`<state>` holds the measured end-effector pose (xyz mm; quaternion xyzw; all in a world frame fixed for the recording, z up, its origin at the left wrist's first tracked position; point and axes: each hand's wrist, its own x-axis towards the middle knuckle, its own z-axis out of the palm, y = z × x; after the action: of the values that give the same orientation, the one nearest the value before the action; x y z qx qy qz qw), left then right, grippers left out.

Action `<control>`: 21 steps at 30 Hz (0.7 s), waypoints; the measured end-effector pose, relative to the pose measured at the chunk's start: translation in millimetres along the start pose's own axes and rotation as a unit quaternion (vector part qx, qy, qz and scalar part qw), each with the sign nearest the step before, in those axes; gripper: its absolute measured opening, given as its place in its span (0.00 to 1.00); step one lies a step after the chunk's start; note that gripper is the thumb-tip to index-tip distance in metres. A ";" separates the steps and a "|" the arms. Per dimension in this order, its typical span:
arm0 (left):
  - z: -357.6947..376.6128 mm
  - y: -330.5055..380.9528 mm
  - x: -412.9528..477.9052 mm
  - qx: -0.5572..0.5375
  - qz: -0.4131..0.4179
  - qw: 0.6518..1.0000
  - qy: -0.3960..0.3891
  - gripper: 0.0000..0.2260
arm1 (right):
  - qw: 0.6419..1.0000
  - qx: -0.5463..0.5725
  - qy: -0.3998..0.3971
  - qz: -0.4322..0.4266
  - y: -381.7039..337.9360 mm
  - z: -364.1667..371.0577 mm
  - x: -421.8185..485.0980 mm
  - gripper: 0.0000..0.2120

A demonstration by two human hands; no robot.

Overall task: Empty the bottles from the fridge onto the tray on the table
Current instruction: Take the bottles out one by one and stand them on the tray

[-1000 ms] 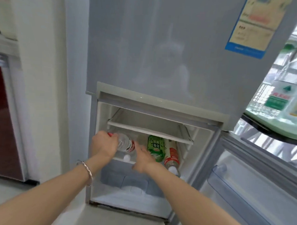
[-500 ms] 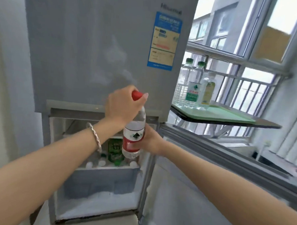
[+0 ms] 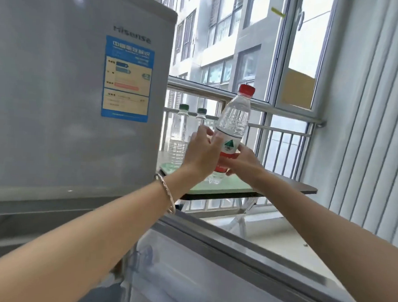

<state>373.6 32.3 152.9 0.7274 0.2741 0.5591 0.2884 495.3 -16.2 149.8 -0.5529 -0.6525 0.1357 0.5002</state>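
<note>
Since 0.5 s ago: red-capped water bottle carried from the fridge front to above the green tray's near edge on the surface. Left hand grip wraps the label; right hand grip clasps the lower body. Two green-capped bottles stand at the tray's far left corner.

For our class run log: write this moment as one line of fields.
stage: carrying | held: red-capped bottle, tilted | left hand: gripping | right hand: gripping | target: green tray | tray holds: green-capped bottles
</note>
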 end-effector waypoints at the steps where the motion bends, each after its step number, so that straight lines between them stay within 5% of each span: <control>1: 19.7 -0.6 7.0 -0.012 0.000 1.000 -0.023 0.14 | 1.000 0.002 0.004 0.006 11.7 -13.6 9.8 0.11; 4: 66.6 -7.7 26.4 0.037 -0.011 0.996 -0.079 0.23 | 0.998 0.030 0.047 0.031 46.6 -41.4 39.0 0.20; 8: 106.5 -23.1 48.4 0.072 -0.034 0.988 -0.133 0.26 | 0.993 0.041 0.088 0.064 91.5 -60.1 83.2 0.10; 13: 135.3 -63.8 73.3 -0.017 -0.108 0.968 -0.226 0.29 | 0.988 -0.028 0.074 0.133 148.6 -58.9 134.0 0.39; 17: 150.8 -92.5 85.3 0.010 -0.145 0.961 -0.236 0.40 | 0.984 -0.049 0.047 0.163 170.4 -48.7 153.4 0.48; 21: 151.4 -98.9 89.6 0.034 -0.154 0.959 -0.235 0.36 | 0.989 -0.048 0.004 0.141 191.4 -42.7 176.8 0.54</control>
<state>533.3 147.4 108.3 0.7964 0.3262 0.3118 0.4026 661.4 186.6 118.7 -0.6632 -0.5719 0.1707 0.4516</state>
